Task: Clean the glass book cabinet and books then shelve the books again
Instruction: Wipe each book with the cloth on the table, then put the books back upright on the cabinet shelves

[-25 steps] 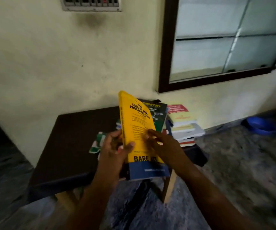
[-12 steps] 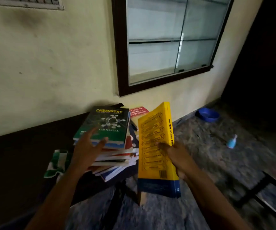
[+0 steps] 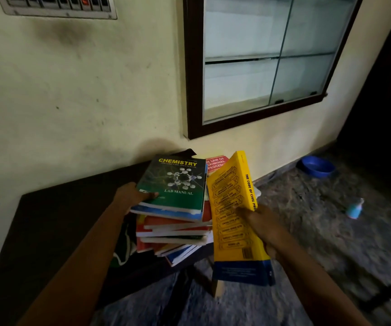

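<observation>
My right hand point(image 3: 259, 223) grips a thick yellow book point(image 3: 234, 208) with a blue lower band, held upright beside the table. My left hand point(image 3: 132, 195) holds the near left corner of a green chemistry lab manual point(image 3: 175, 182), thumb on its cover; the manual is tilted up off the stack of books point(image 3: 173, 234) on the dark table point(image 3: 55, 222). A red law book point(image 3: 215, 164) lies behind the stack. The wall-mounted glass book cabinet point(image 3: 260, 64) with a dark wooden frame hangs above, its shelves bare behind the sliding panes.
A green and white cloth point(image 3: 121, 252) lies on the table under my left forearm. On the floor to the right sit a blue bowl point(image 3: 316, 167) and a small light-blue bottle point(image 3: 354, 209). A vent grille point(image 3: 58, 7) is high on the wall.
My left hand let go of the yellow book, reached to the stack and took hold of the chemistry manual, lifting its edge. My right hand now holds the yellow book alone, turned back cover toward me.
</observation>
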Available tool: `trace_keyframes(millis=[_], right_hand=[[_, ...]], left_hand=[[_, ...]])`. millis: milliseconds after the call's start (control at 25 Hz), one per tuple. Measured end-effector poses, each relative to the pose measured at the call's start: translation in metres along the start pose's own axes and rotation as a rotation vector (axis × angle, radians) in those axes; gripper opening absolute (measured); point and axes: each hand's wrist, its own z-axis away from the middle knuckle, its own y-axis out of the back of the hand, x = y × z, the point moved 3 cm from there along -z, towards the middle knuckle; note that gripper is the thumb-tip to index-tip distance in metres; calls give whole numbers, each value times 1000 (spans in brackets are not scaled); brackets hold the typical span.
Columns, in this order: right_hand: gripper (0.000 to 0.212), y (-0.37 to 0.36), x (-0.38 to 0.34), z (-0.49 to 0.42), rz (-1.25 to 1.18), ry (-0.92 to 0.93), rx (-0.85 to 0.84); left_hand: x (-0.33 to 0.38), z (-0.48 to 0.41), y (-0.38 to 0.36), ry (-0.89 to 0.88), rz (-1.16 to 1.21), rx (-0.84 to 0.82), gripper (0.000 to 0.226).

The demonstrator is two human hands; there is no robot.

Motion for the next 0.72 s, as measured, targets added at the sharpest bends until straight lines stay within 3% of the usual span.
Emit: trace_keyframes(millis=[120,320,480,720], right_hand=[[26,2,-1,-1,27,-2,19],[29,8,0,7,-35,-27,-14],[24,36,3,7,26,-60,55],[28,104,43,32,-6,-167,385]], left_hand=[[15,22,7,-139,-223,191,62],[51,82,5,-301,179,206,47],[77,137,-19,-573,219,292,47],[127,153,-79,-955,52,109,46]])
